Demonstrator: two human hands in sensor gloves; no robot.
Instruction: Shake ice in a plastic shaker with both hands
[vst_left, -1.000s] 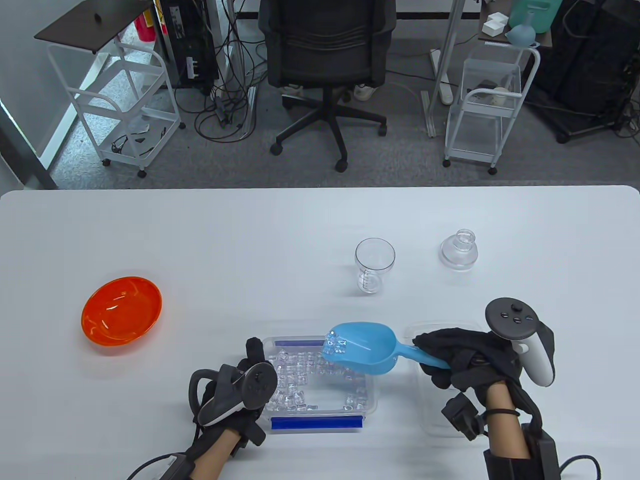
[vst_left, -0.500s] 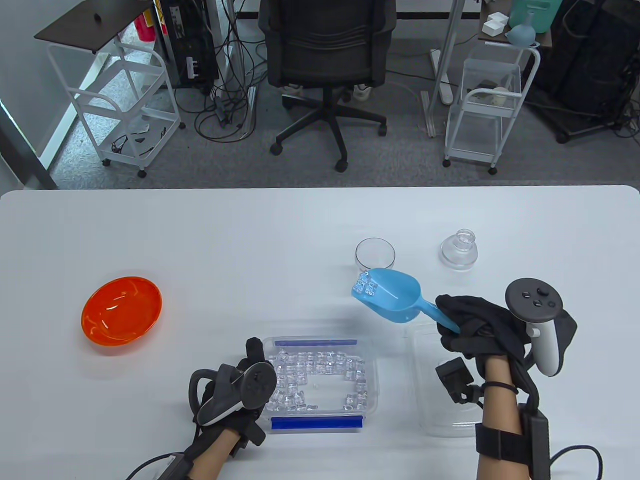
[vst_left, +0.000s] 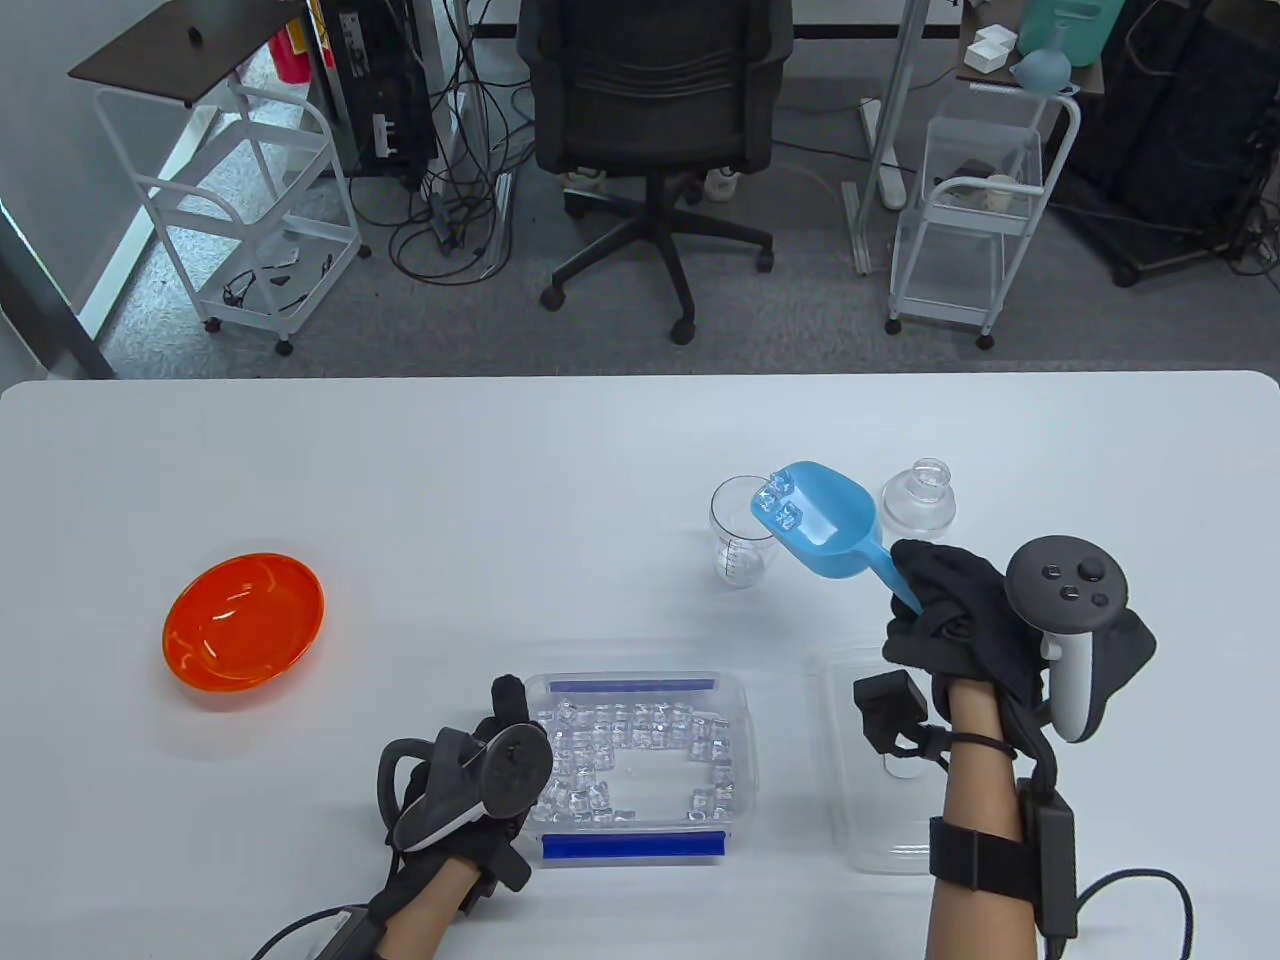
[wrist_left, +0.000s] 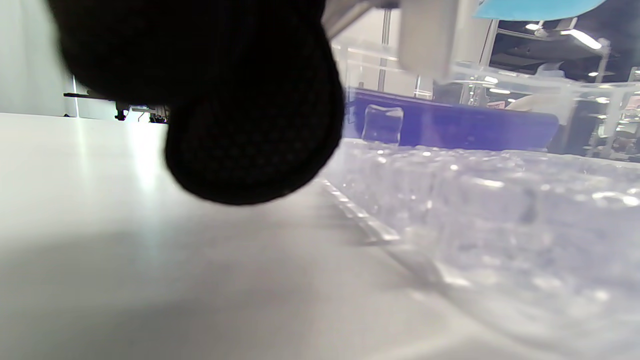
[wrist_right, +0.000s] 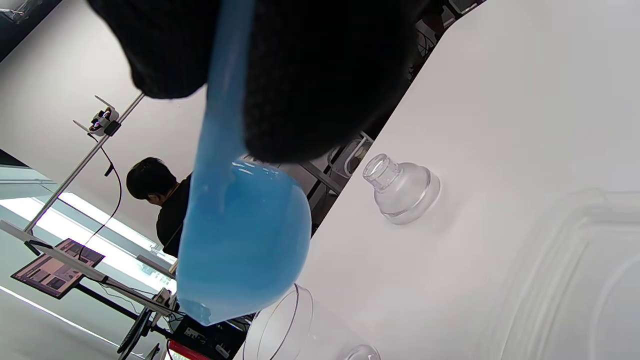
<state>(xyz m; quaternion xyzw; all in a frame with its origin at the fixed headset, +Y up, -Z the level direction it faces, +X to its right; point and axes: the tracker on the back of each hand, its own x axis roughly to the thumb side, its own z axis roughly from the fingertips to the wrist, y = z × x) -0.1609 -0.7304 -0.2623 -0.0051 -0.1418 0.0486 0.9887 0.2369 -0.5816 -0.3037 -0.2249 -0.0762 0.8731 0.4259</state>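
Orange bowl (vst_left: 244, 620) far left on table (vst_left: 500, 480). Left hand (vst_left: 470, 780) resting against ice container (vst_left: 640, 755) left edge, finger state unclear. Clear shaker cup (vst_left: 745, 535) upright mid-table. Blue scoop (vst_left: 815, 520) with ice tipped at its rim, handle gripped by right hand (vst_left: 960, 625). Shaker lid (vst_left: 918, 500) just right.

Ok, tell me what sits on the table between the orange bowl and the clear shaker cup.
Nothing: in the table view the stretch of white table between the orange bowl and the clear shaker cup is bare.
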